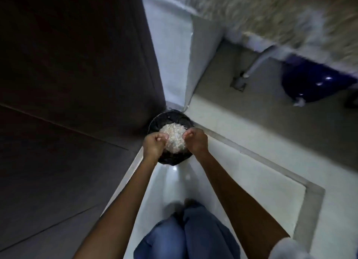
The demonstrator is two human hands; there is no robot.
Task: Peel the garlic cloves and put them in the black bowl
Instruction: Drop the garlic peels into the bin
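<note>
Head view: left hand (155, 143) and right hand (196, 140) curled over black bowl (170, 114); can't tell if holding anything. Stay low, release over pale heap (173, 137).

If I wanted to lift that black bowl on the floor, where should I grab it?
Likely its rim, from the near and right sides. The black bowl sits in a corner, a dark panel close on its left and a pale wall behind, and a heaped pale pile fills its middle, so only the edge is free.
</note>
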